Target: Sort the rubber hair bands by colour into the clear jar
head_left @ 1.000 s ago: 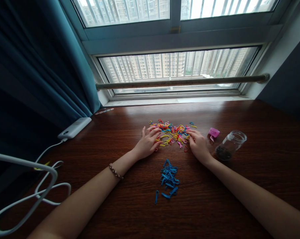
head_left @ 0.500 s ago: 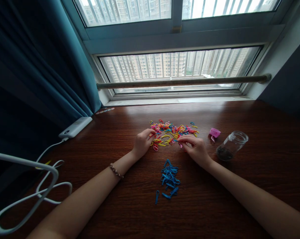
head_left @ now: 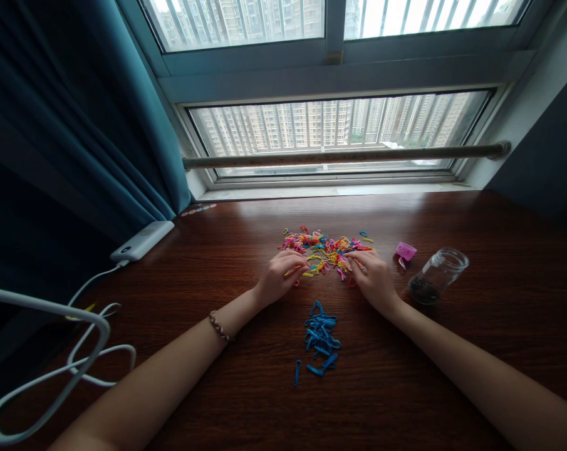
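Observation:
A spread pile of small multicoloured loops (head_left: 330, 248) in pink, yellow, red and blue lies on the brown table (head_left: 208, 250). My left hand (head_left: 283, 274) rests over the pile's left front edge, fingers bent and a little apart, with yellow loops under them. At the right front edge is my right hand (head_left: 374, 280), thumb and fingers parted over red and pink pieces. Neither hand visibly holds a piece. Nearer to me, between my forearms, sits a separate heap of blue loops (head_left: 321, 331), with one blue loop (head_left: 297, 372) lying apart at its lower left.
Right of my right hand are a pink item (head_left: 406, 251) and a tilted glass jar (head_left: 436, 275) with dark contents. A white power bank (head_left: 143, 242) with a white cable (head_left: 95, 313) lies at the left by the blue curtain (head_left: 137, 125). Behind is a barred window.
My left hand has moved right and slightly nearer along the pile. My right hand's fingertips have shifted a little right and away from me; a red loop now shows beside them.

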Tool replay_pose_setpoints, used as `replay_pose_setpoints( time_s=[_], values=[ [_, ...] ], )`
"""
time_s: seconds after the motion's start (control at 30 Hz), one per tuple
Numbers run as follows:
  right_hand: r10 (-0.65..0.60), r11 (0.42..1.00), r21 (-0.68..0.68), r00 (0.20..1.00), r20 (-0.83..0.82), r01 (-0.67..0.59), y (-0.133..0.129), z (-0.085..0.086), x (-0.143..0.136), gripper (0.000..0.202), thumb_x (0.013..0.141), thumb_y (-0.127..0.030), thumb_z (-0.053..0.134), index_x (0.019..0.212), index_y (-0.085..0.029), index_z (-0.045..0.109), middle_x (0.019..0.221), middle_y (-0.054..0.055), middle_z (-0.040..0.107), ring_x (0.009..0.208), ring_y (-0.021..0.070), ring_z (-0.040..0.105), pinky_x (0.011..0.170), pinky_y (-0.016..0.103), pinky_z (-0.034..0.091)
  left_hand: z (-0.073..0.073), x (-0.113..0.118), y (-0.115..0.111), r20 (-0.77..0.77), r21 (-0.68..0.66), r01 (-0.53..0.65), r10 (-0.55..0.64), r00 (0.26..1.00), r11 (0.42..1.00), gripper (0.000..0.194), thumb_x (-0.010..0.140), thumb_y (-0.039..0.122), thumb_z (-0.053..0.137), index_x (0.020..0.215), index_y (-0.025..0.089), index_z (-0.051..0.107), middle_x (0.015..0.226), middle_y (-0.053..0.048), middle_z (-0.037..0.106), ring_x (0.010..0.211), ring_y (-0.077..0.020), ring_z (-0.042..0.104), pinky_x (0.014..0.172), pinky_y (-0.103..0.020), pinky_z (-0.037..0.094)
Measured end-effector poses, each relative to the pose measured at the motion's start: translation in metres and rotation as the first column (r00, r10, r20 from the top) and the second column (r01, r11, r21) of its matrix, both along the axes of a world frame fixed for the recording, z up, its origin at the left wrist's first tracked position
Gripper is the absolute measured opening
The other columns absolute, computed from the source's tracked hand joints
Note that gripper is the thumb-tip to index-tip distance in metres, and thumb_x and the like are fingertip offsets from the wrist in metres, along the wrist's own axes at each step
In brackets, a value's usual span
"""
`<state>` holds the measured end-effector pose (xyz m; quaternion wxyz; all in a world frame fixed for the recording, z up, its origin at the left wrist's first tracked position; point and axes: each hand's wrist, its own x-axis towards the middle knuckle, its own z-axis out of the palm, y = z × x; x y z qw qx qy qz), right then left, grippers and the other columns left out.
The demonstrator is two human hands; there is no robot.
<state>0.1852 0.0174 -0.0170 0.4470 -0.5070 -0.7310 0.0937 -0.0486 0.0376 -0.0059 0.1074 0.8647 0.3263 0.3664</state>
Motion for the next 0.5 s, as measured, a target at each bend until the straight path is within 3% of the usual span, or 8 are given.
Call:
replay_pose_setpoints(
  time_s=[0.13, 0.23, 0.3, 0.4, 0.5],
  values=[
    [-0.057, 0.998, -0.025, 0.988, 0.144, 0.062, 0.013, -0.010, 0.009, 0.027, 0.085, -0.029, 0.041, 0.087, -0.021, 0.067, 0.093, 0.006, 0.066, 0.095, 0.0228, 0.050, 0.086, 0.040, 0.037, 0.009, 0.013, -0.022, -0.202, 0.005, 0.246, -0.240, 0.950, 0.969, 0.020, 0.084, 0.030, 0.044, 0.086, 0.020, 0.062, 0.090, -0.006, 0.067, 0.097, -0.0173, 0.056, 0.089, -0.035, 0.041],
    [-0.036, 0.998, -0.036, 0.979, 0.203, 0.044, 0.015, -0.015, 0.009, 0.029, 0.086, -0.032, 0.040, 0.094, -0.022, 0.066, 0.101, 0.005, 0.064, 0.103, 0.0238, 0.044, 0.089, 0.042, 0.034, 0.013, 0.015, -0.030, -0.316, 0.015, 0.318, -0.297, 0.901, 0.948, 0.022, 0.084, 0.031, 0.044, 0.092, 0.021, 0.061, 0.097, -0.006, 0.065, 0.103, -0.0183, 0.053, 0.093, -0.036, 0.038],
    [-0.033, 0.998, -0.043, 0.968, 0.250, 0.045, 0.015, -0.017, 0.007, 0.030, 0.086, -0.034, 0.039, 0.098, -0.024, 0.065, 0.107, 0.004, 0.062, 0.107, 0.0249, 0.041, 0.090, 0.044, 0.033, 0.012, 0.013, -0.025, -0.322, 0.065, 0.250, -0.217, 0.922, 0.966, 0.022, 0.084, 0.030, 0.044, 0.094, 0.020, 0.061, 0.102, -0.005, 0.064, 0.107, -0.0188, 0.050, 0.095, -0.037, 0.035],
    [-0.020, 0.998, -0.053, 0.952, 0.307, 0.038, 0.015, -0.018, 0.006, 0.031, 0.086, -0.034, 0.038, 0.103, -0.026, 0.062, 0.112, 0.002, 0.059, 0.107, 0.0256, 0.039, 0.090, 0.045, 0.032, 0.006, 0.007, -0.008, -0.264, 0.147, 0.023, 0.017, 0.964, 0.989, 0.023, 0.085, 0.029, 0.042, 0.095, 0.019, 0.061, 0.107, -0.005, 0.061, 0.111, -0.0192, 0.046, 0.097, -0.038, 0.033],
    [-0.019, 0.998, -0.051, 0.950, 0.312, 0.037, 0.016, -0.019, 0.006, 0.030, 0.086, -0.035, 0.038, 0.104, -0.027, 0.061, 0.112, 0.003, 0.059, 0.107, 0.0257, 0.040, 0.089, 0.046, 0.033, 0.001, 0.002, 0.013, -0.251, 0.169, -0.179, 0.218, 0.943, 0.969, 0.027, 0.087, 0.030, 0.038, 0.098, 0.020, 0.061, 0.112, -0.006, 0.059, 0.117, -0.0204, 0.041, 0.099, -0.041, 0.030]
  ],
)
